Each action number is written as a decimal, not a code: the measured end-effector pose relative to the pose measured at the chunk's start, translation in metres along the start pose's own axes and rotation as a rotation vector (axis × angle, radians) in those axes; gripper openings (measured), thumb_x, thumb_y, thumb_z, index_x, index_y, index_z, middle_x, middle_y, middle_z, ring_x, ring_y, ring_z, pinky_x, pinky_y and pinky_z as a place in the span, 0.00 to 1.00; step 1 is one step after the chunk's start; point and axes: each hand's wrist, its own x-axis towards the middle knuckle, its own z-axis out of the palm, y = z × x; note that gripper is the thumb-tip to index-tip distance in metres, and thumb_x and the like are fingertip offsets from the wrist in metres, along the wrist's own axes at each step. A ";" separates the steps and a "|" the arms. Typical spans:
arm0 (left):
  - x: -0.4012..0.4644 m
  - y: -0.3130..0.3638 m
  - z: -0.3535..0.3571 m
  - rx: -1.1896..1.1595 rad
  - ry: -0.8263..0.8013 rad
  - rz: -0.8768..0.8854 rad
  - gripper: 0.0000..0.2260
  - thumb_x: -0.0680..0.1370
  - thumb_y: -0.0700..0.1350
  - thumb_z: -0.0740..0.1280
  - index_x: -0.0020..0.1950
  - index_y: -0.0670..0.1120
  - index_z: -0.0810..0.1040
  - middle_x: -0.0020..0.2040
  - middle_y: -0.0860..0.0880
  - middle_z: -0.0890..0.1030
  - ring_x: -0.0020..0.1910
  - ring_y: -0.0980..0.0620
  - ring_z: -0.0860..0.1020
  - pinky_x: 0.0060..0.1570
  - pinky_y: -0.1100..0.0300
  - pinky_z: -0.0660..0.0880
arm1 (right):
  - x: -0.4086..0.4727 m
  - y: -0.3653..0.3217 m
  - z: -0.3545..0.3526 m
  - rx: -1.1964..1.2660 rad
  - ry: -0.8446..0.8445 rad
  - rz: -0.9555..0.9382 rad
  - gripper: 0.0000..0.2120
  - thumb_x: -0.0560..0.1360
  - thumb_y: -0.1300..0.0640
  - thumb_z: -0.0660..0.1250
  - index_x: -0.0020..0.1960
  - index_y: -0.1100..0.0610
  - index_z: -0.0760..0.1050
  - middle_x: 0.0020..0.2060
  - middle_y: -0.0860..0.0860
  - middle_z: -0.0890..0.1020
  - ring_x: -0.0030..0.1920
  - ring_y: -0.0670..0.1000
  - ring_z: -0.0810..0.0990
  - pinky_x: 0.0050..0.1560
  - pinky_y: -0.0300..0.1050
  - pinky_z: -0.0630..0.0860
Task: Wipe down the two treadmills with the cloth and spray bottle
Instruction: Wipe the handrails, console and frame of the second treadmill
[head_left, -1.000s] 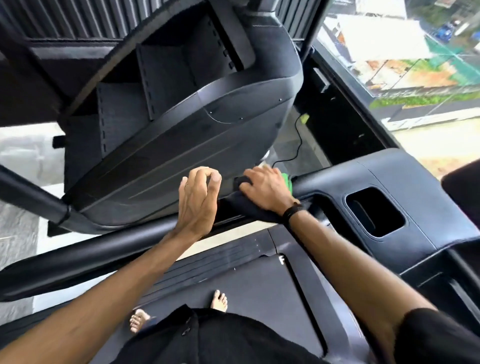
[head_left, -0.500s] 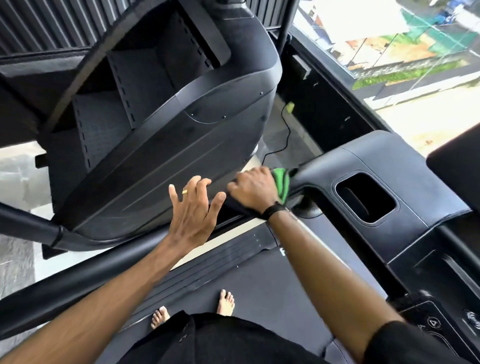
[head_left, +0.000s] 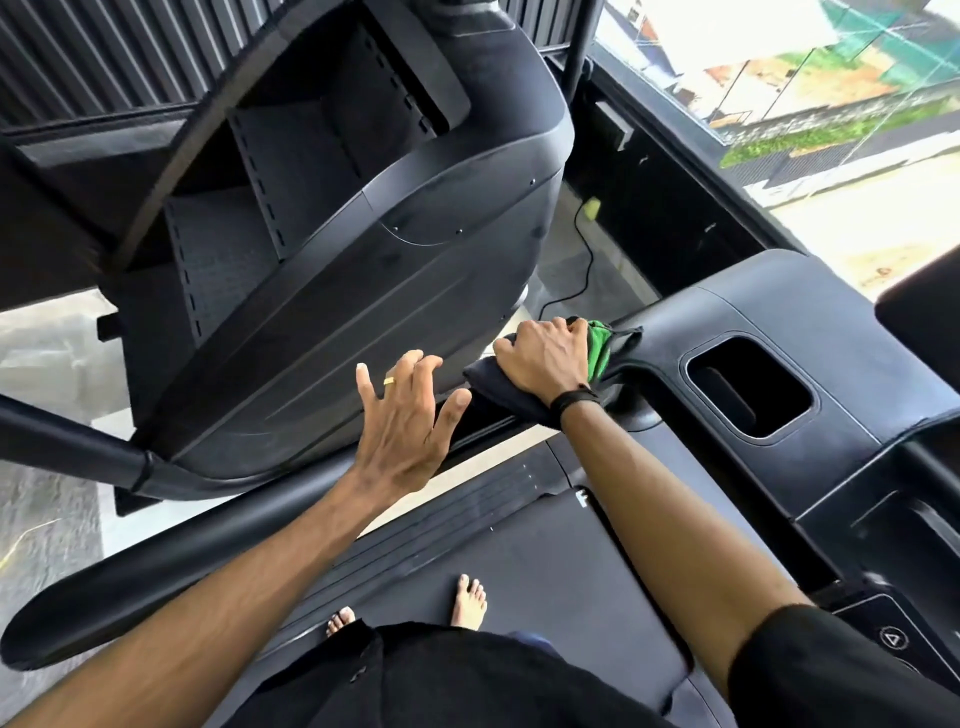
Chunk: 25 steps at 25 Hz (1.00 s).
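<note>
- Two bare hands reach out over the treadmill's black side rail (head_left: 218, 551), which runs from near left up to the console (head_left: 810, 322) at far right.
- The right hand (head_left: 545, 358) is clenched round a cloth (head_left: 597, 345), dark with a green part showing past the knuckles, and presses it on the rail just where the rail meets the console.
- The left hand (head_left: 405, 421) is released, fingers spread and straight, a gold ring (head_left: 388, 381) on one finger; it hangs over the rail just left of the cloth, and whether it touches the rail I cannot tell.
- A rectangular cup recess (head_left: 748, 387) sits in the console right of the cloth.
- Bare feet (head_left: 470, 600) stand on the black belt (head_left: 561, 566) near the person.
- A big black machine (head_left: 332, 270) fills the far left.
</note>
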 end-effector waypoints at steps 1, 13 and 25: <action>0.000 0.000 0.000 0.012 -0.002 0.006 0.40 0.77 0.70 0.35 0.71 0.44 0.66 0.71 0.45 0.67 0.66 0.43 0.72 0.73 0.34 0.44 | 0.002 -0.003 0.001 -0.009 -0.019 0.020 0.17 0.75 0.47 0.56 0.42 0.56 0.79 0.48 0.59 0.84 0.53 0.59 0.77 0.57 0.56 0.63; 0.006 0.030 0.004 -0.073 -0.016 0.315 0.35 0.79 0.68 0.43 0.73 0.43 0.63 0.71 0.46 0.67 0.69 0.45 0.69 0.73 0.34 0.40 | -0.129 0.046 0.025 -0.329 0.144 0.050 0.54 0.62 0.29 0.73 0.76 0.61 0.62 0.67 0.67 0.73 0.61 0.64 0.76 0.56 0.60 0.74; 0.004 0.092 0.036 -0.043 -0.091 0.601 0.34 0.80 0.67 0.43 0.71 0.41 0.64 0.69 0.44 0.70 0.71 0.44 0.68 0.72 0.32 0.43 | -0.176 0.080 -0.036 0.051 0.007 0.349 0.20 0.68 0.45 0.73 0.53 0.55 0.75 0.49 0.55 0.83 0.51 0.59 0.83 0.47 0.49 0.76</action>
